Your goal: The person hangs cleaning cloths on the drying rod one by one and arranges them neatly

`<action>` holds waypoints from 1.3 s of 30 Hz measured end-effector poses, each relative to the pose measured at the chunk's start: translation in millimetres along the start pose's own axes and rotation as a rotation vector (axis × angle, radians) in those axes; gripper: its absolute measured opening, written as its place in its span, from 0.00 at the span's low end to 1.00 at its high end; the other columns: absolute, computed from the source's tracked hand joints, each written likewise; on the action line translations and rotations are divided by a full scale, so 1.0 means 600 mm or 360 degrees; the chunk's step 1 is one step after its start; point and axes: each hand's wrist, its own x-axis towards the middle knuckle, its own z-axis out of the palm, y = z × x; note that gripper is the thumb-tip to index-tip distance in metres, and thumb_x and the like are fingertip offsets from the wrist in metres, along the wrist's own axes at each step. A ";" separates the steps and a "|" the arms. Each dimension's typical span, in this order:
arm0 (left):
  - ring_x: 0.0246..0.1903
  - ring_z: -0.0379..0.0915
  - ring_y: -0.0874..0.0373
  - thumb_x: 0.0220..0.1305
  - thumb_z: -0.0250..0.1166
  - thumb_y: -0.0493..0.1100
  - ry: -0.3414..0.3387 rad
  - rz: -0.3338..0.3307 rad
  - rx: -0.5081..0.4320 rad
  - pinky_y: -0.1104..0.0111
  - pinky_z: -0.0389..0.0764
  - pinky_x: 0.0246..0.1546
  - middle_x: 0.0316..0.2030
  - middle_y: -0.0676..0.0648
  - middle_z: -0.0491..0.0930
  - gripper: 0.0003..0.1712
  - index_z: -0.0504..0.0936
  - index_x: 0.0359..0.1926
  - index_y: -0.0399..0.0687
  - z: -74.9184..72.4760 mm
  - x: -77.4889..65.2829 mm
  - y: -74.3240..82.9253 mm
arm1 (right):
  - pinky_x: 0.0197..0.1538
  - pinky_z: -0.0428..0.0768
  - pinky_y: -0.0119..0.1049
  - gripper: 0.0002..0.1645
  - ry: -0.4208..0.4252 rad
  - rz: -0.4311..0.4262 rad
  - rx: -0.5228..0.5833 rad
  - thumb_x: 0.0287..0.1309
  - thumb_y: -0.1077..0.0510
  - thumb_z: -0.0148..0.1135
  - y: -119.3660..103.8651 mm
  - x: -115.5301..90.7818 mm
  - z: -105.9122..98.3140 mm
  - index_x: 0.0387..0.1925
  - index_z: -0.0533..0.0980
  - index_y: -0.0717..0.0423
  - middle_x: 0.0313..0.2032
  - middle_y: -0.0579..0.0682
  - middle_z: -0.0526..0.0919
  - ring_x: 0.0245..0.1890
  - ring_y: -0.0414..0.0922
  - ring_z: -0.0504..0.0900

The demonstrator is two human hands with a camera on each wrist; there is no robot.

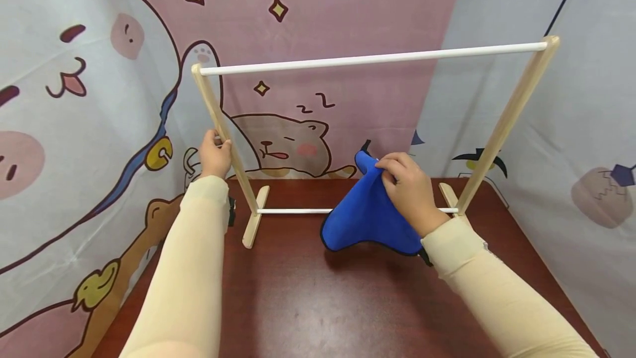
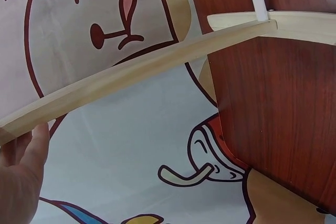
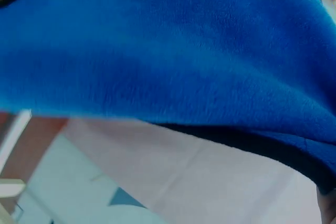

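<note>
A wooden rack with a white top bar (image 1: 372, 60) stands on a brown table. My left hand (image 1: 216, 154) grips the rack's left post (image 1: 237, 167), about midway up; the left wrist view shows fingers (image 2: 37, 148) against that post (image 2: 131, 77). My right hand (image 1: 409, 189) pinches a blue cloth (image 1: 365, 217) with black edging near its upper corner. The cloth hangs in folds below the top bar, in front of the lower white bar, and hides part of that bar. In the right wrist view the fuzzy blue cloth (image 3: 173, 51) covers most of the picture.
The rack's right post (image 1: 507, 123) rises from a wooden foot (image 1: 449, 195) on the right. Brown tabletop (image 1: 298, 297) extends towards me. Printed cartoon fabric (image 1: 348, 10) surrounds the table at the back and both sides. A small dark object (image 1: 231, 211) shows beside my left wrist.
</note>
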 end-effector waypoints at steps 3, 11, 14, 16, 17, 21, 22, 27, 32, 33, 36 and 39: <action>0.53 0.73 0.40 0.74 0.49 0.39 -0.0003 -0.0008 0.0003 0.52 0.76 0.52 0.55 0.33 0.71 0.19 0.65 0.62 0.39 -0.002 -0.001 -0.001 | 0.37 0.79 0.46 0.11 0.0047 -0.0037 0.0035 0.52 0.76 0.60 -0.005 0.016 -0.008 0.35 0.83 0.64 0.39 0.58 0.81 0.39 0.54 0.80; 0.53 0.73 0.41 0.74 0.50 0.39 -0.0012 -0.0002 0.0004 0.53 0.77 0.52 0.56 0.33 0.72 0.19 0.66 0.62 0.39 0.003 0.009 -0.006 | 0.42 0.78 0.46 0.12 0.0145 -0.0154 0.0117 0.52 0.78 0.57 -0.014 0.053 -0.031 0.34 0.82 0.66 0.38 0.60 0.81 0.39 0.55 0.80; 0.53 0.73 0.41 0.74 0.50 0.39 -0.0024 0.0003 0.0005 0.53 0.77 0.52 0.56 0.33 0.72 0.19 0.65 0.62 0.39 0.004 0.009 -0.003 | 0.42 0.78 0.46 0.12 0.0159 -0.0185 0.0096 0.53 0.78 0.56 -0.017 0.066 -0.043 0.34 0.82 0.66 0.38 0.60 0.81 0.39 0.55 0.80; 0.53 0.73 0.41 0.74 0.49 0.39 -0.0026 0.0002 -0.0001 0.53 0.77 0.52 0.56 0.33 0.71 0.19 0.65 0.62 0.39 0.002 0.006 0.000 | 0.41 0.79 0.46 0.11 0.0169 -0.0206 0.0074 0.54 0.77 0.56 -0.021 0.076 -0.051 0.35 0.82 0.67 0.39 0.61 0.81 0.39 0.55 0.80; 0.53 0.73 0.41 0.74 0.49 0.38 -0.0024 0.0001 -0.0004 0.53 0.77 0.52 0.56 0.33 0.71 0.19 0.65 0.62 0.39 0.001 0.004 0.002 | 0.41 0.79 0.46 0.11 0.0175 -0.0217 0.0061 0.55 0.77 0.56 -0.023 0.081 -0.056 0.35 0.82 0.67 0.39 0.61 0.80 0.40 0.55 0.80; 0.53 0.73 0.41 0.74 0.49 0.38 -0.0018 -0.0011 -0.0018 0.54 0.76 0.53 0.56 0.33 0.71 0.19 0.65 0.63 0.39 -0.002 0.000 0.005 | 0.41 0.79 0.47 0.09 0.0246 -0.0243 0.0060 0.56 0.76 0.56 -0.034 0.102 -0.069 0.34 0.82 0.68 0.39 0.62 0.81 0.40 0.56 0.80; 0.53 0.73 0.41 0.74 0.49 0.38 -0.0017 -0.0014 -0.0019 0.54 0.76 0.53 0.56 0.33 0.71 0.19 0.65 0.63 0.39 -0.003 -0.001 0.004 | 0.41 0.79 0.47 0.09 0.0268 -0.0246 0.0063 0.56 0.75 0.56 -0.037 0.106 -0.072 0.33 0.82 0.68 0.38 0.62 0.81 0.40 0.55 0.80; 0.53 0.72 0.41 0.74 0.49 0.38 -0.0009 -0.0022 -0.0035 0.54 0.76 0.53 0.56 0.33 0.71 0.20 0.65 0.63 0.39 -0.004 -0.001 0.002 | 0.41 0.78 0.47 0.09 0.0358 -0.0262 0.0093 0.57 0.75 0.56 -0.050 0.129 -0.087 0.32 0.82 0.67 0.38 0.62 0.81 0.39 0.56 0.80; 0.53 0.73 0.42 0.74 0.49 0.39 -0.0002 -0.0036 -0.0030 0.54 0.76 0.52 0.56 0.33 0.71 0.19 0.65 0.63 0.40 -0.003 0.001 -0.001 | 0.44 0.78 0.44 0.09 0.0405 -0.0281 0.0096 0.58 0.73 0.56 -0.063 0.150 -0.102 0.32 0.82 0.66 0.38 0.61 0.82 0.40 0.56 0.80; 0.53 0.73 0.42 0.74 0.49 0.39 -0.0004 -0.0038 -0.0025 0.54 0.76 0.52 0.57 0.33 0.71 0.19 0.65 0.63 0.39 -0.003 0.001 -0.002 | 0.45 0.78 0.42 0.09 0.0421 -0.0277 0.0103 0.59 0.73 0.56 -0.065 0.155 -0.105 0.32 0.82 0.66 0.38 0.61 0.82 0.41 0.56 0.80; 0.54 0.72 0.42 0.74 0.49 0.39 -0.0009 -0.0037 -0.0021 0.54 0.76 0.52 0.57 0.33 0.71 0.20 0.65 0.63 0.39 -0.003 0.002 -0.001 | 0.47 0.77 0.35 0.09 0.0466 -0.0271 0.0110 0.58 0.73 0.56 -0.070 0.167 -0.112 0.31 0.82 0.66 0.37 0.61 0.82 0.41 0.56 0.80; 0.53 0.73 0.41 0.74 0.49 0.39 -0.0014 -0.0028 -0.0020 0.53 0.76 0.52 0.56 0.32 0.71 0.19 0.65 0.63 0.38 -0.003 0.003 0.000 | 0.48 0.75 0.30 0.09 0.0512 -0.0247 0.0129 0.57 0.73 0.55 -0.075 0.178 -0.118 0.31 0.82 0.67 0.37 0.61 0.82 0.41 0.55 0.80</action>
